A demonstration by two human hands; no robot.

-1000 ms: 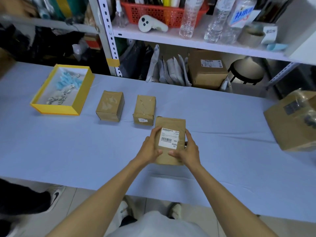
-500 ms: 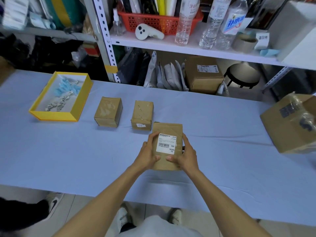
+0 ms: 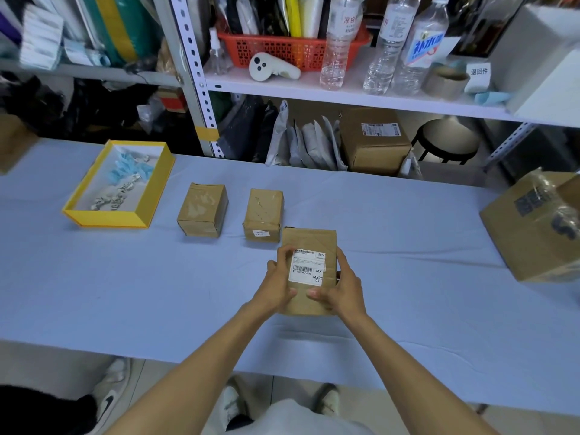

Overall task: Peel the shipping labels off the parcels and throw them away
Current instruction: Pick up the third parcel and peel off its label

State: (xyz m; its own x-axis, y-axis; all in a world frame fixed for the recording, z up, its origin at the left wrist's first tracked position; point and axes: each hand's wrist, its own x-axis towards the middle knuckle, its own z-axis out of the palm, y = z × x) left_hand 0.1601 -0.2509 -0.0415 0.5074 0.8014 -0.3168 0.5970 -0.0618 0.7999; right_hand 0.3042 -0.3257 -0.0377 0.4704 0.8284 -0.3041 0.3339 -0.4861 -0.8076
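A small brown parcel [image 3: 317,243] is held above the blue table, in the middle of the view. A white shipping label [image 3: 307,271] with a barcode is stuck flat on its top face. My left hand [image 3: 277,285] grips the parcel's left side, thumb near the label's lower left corner. My right hand [image 3: 343,285] grips the right side, thumb just below the label. Two more brown parcels stand behind: one [image 3: 203,209] with a bare top, another [image 3: 263,214] with a small sticker on its front face.
A yellow tray [image 3: 103,215] with crumpled paper scraps sits at the left on the blue table [image 3: 125,293]. A large taped carton [image 3: 533,227] stands at the right edge. Shelves with bottles, a red basket and more parcels rise behind the table.
Both hands keep their grip on the labelled parcel. The view tilted up slightly, so the parcel and hands sit a little lower in frame.
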